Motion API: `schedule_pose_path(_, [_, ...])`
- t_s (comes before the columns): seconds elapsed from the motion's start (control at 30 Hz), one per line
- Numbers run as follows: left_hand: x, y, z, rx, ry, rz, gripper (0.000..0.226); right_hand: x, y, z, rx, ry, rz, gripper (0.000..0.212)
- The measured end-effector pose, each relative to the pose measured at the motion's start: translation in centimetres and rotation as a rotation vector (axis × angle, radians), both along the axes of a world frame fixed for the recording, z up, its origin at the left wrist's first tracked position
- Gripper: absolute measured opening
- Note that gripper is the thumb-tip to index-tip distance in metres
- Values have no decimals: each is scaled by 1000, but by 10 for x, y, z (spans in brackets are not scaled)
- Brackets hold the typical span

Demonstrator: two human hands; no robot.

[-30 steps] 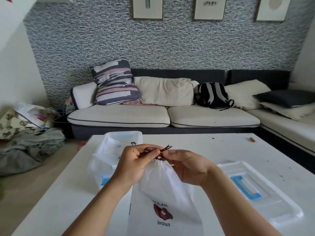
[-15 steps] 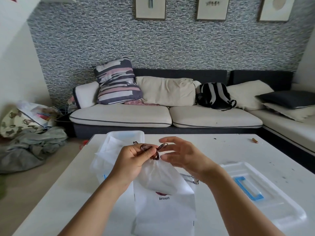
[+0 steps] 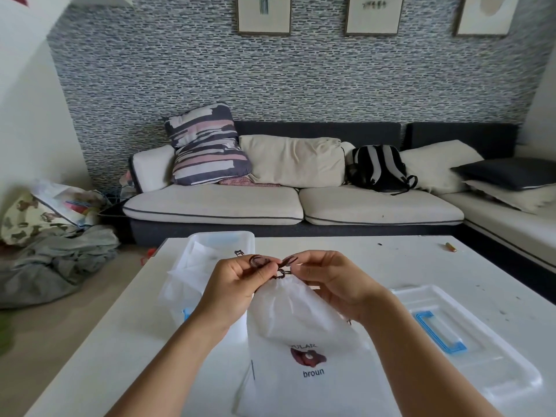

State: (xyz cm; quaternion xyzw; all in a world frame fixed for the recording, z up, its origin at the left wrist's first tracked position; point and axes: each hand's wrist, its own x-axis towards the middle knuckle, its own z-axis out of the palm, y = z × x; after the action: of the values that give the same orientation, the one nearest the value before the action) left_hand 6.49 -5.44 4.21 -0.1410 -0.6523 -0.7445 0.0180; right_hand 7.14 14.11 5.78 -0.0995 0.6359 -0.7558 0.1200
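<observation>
A white drawstring bag [image 3: 304, 323] with a dark red logo and the word "broun" stands on the white table [image 3: 99, 356], its neck gathered tight. A dark brown cord [image 3: 281, 264] loops above the neck. My left hand [image 3: 237, 284] pinches one loop of the cord between thumb and fingers. My right hand [image 3: 334, 281] pinches the other loop from the right. Both hands meet just above the bag's gathered top.
A clear plastic box [image 3: 207, 266] holding more white bags sits behind my left hand. Its lid [image 3: 460, 344] with a blue handle lies to the right. A small orange item [image 3: 450, 247] lies at the table's far right. A sofa [image 3: 270, 203] and backpack [image 3: 379, 170] stand beyond.
My right hand, open half a second ago, has closed on the cord again. The bag has settled lower, so its logo faces me again.
</observation>
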Motion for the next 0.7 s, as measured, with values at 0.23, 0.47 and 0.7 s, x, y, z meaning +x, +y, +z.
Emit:
schedule_pose_path(0.23, [2,10,-3,-12,-25,6,13,-2,-2,3,218,176,-108,23])
schedule_pose_path(0.47, [4,10,-4,-28,-6,-3,18,-1,-1,2,278,307,-100,18])
schedule_pose_path(0.7, [2,10,-4,-104,57,44,21,-1,-6,5,214,360,-142,5])
